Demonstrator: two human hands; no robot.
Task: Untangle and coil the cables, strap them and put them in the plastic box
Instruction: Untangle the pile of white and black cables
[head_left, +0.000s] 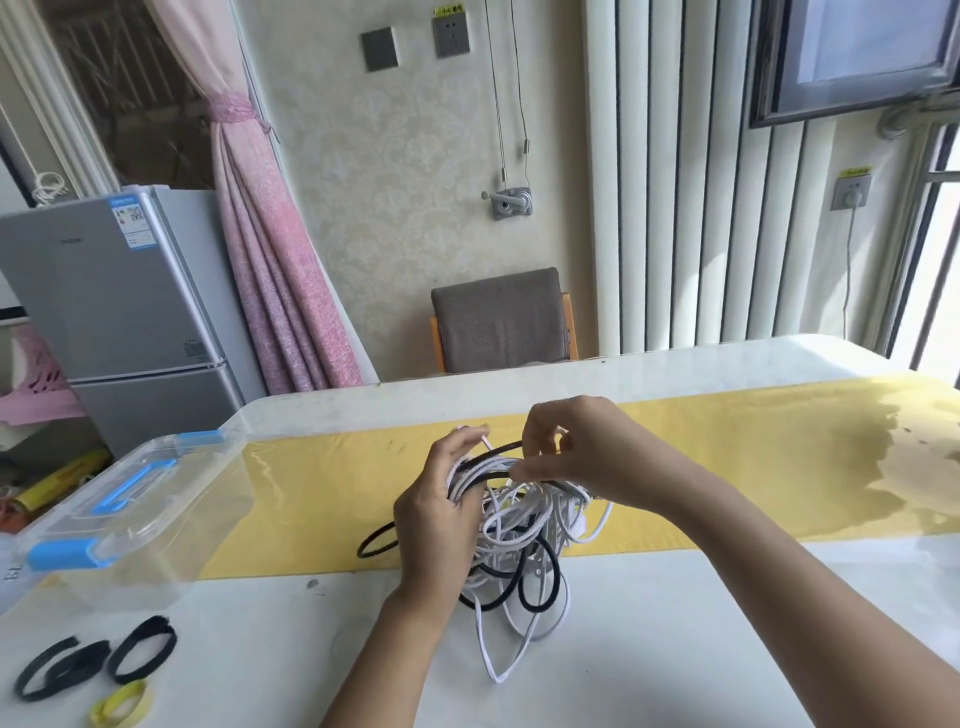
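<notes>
On the white table (675, 649) the plastic box (130, 525) stood with its lid on. Right of the box the cable tangle (519, 551) hung from our hands, its lower loops resting on the table. Our left hand (441, 514) gripped a bunch of white and black strands. Our right hand (566, 447), farther from the box, pinched one strand on top. Tugging there, we judged, could cinch the knots tighter. The straps (143, 649) lay just nearer us than the box.

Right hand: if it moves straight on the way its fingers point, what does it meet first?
Probably the left hand, just past the cable tangle the right hand pinches; depth unclear.
</notes>
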